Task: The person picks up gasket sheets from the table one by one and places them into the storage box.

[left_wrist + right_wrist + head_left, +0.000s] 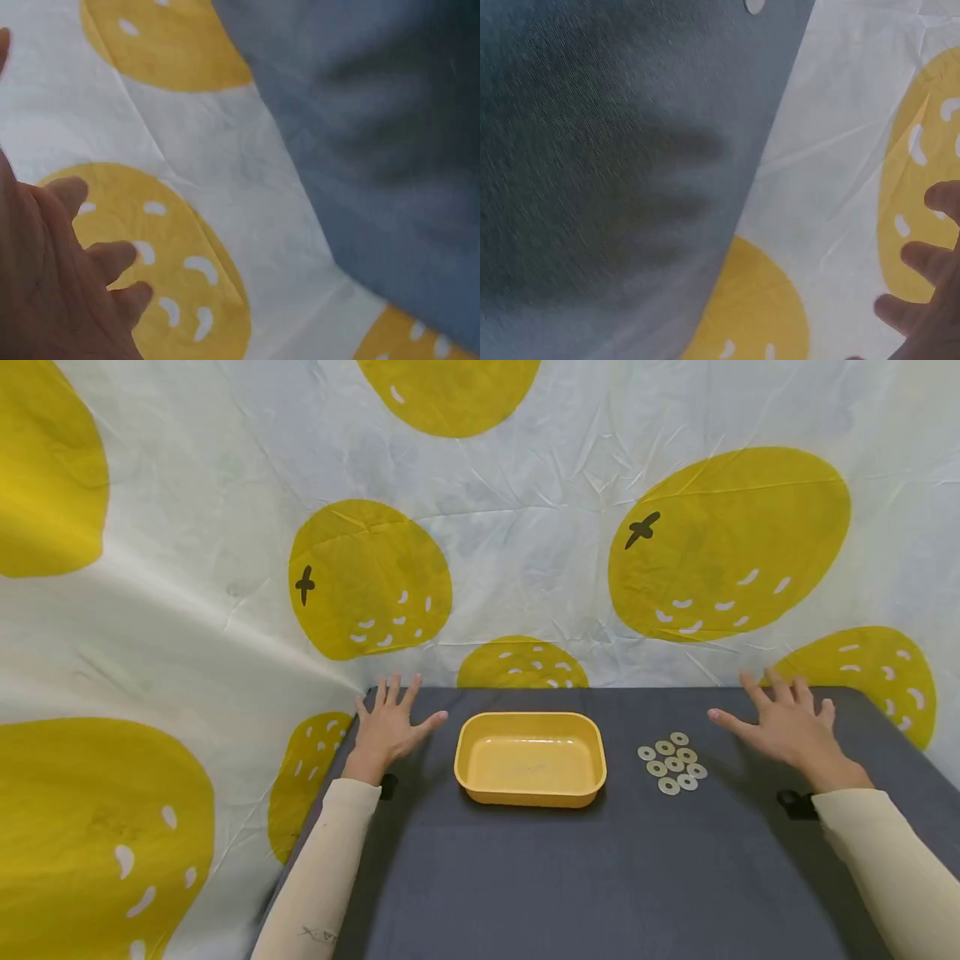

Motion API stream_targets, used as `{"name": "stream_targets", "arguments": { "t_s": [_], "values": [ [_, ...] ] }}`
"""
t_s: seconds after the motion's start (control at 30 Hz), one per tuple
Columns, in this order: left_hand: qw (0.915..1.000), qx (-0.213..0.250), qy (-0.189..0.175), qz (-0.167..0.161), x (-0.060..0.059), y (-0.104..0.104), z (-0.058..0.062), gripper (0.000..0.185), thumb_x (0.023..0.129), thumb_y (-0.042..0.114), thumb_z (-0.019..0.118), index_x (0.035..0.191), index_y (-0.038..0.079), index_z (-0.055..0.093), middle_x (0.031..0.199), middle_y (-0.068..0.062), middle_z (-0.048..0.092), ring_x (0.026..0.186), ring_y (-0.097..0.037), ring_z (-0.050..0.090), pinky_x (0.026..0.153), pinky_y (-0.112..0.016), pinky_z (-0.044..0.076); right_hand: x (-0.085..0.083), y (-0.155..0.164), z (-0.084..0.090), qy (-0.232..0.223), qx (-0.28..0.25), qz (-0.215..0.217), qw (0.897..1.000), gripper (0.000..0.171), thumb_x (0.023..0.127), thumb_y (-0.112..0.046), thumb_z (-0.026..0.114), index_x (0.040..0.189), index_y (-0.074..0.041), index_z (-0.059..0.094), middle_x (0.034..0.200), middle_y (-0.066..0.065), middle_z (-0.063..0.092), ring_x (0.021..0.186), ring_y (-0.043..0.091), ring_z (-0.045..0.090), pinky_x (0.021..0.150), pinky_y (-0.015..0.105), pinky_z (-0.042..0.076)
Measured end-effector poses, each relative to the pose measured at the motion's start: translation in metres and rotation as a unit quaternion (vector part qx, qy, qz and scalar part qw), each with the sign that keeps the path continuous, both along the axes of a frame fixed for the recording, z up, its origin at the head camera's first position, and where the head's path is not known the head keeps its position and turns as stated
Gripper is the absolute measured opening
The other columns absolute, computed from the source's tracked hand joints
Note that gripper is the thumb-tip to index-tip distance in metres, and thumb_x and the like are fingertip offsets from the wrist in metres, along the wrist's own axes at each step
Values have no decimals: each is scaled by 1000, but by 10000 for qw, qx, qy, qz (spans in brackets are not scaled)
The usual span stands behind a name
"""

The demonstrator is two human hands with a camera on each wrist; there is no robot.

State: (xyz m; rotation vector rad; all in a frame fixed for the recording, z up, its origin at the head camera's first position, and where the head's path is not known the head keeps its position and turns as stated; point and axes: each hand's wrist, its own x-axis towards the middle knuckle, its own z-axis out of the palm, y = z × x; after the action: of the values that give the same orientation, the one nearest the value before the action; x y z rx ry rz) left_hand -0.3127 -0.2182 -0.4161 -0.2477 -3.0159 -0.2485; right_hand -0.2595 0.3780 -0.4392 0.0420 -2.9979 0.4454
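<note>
A yellow rectangular tray (530, 800) with rounded corners sits on the dark grey tabletop, its inside bare. To its right lies a cluster of several flat metal washers (674, 764), side by side with holes showing. My left hand (386, 731) is held over the table left of the tray, fingers spread and nothing in it. On the far side, right of the washers, my right hand (795, 731) hovers with its fingers spread too, also holding nothing. In the right wrist view one washer (755, 6) shows at the top edge, away from the fingers.
The grey cloth-covered table (525, 885) reaches back to a white curtain (525, 568) printed with yellow fruit, which also hangs along the left side. Small black wrist-worn pieces show at both cuffs.
</note>
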Motion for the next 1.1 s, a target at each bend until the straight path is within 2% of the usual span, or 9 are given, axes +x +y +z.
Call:
{"name": "stream_targets", "arguments": {
  "t_s": [0.07,0.13,0.23,0.33,0.4,0.57,0.63,0.83,1.1],
  "values": [
    [9995,260,-76,-153,3,3,-7,93,93,82,39,166,30,13,172,-15,15,159,-42,12,120,-78,9,-2,-1,-5,-161,-81,88,9998,98,99,-70,45,166,-12,4,166,35,1,143,68,4,99,89,6],
    [9957,851,-248,-269,8,7,-15,85,97,72,48,165,27,24,167,-16,31,154,-41,29,119,-73,25,-4,-3,-11,-346,-161,223,9990,94,100,-67,46,164,-5,15,161,39,13,138,70,14,97,87,14],
    [9776,1981,-605,-381,15,14,-30,68,100,55,60,157,22,43,150,-14,56,136,-37,55,108,-60,48,-9,-8,-21,-601,-375,523,9961,83,103,-56,51,157,5,32,150,44,33,129,70,31,93,83,31],
    [9471,3051,-963,-272,20,20,-48,54,101,44,64,149,20,55,136,-12,67,122,-32,66,94,-52,59,-15,-15,-30,-734,-719,774,9917,68,104,-42,58,146,9,46,135,43,51,116,62,52,84,71,49],
    [9208,3714,-1170,-232,21,25,-60,51,102,38,64,148,17,56,132,-14,68,115,-31,69,88,-48,62,-18,-20,-35,-779,-977,864,9884,60,103,-34,62,141,10,51,127,41,59,106,53,62,79,61,55],
    [8429,5136,-1598,-146,24,34,-82,49,105,28,61,151,14,52,136,-19,63,110,-29,69,80,-41,65,-28,-31,-44,-812,-1210,817,9859,48,101,-24,64,135,9,57,118,36,65,94,44,68,72,52,58],
    [8260,5395,-1631,-88,24,37,-88,48,105,26,61,151,15,52,136,-19,62,108,-25,67,78,-38,65,-31,-34,-47,-828,-1214,789,9860,45,100,-22,64,133,9,58,114,35,66,92,43,67,71,51,57],
    [7985,5800,-1614,54,25,36,-104,44,103,24,63,147,18,57,134,-17,63,103,-21,69,75,-36,65,-40,-39,-53,-985,-1209,695,9853,42,99,-22,65,128,7,61,107,31,66,86,37,64,67,45,53],
    [7861,5949,-1660,-247,24,31,-112,49,100,23,68,147,15,57,132,-18,65,105,-21,71,82,-38,65,-43,-42,-51,-1101,-1209,483,9854,34,98,-23,68,118,3,66,98,23,66,79,31,59,64,39,48]
  ]
}}
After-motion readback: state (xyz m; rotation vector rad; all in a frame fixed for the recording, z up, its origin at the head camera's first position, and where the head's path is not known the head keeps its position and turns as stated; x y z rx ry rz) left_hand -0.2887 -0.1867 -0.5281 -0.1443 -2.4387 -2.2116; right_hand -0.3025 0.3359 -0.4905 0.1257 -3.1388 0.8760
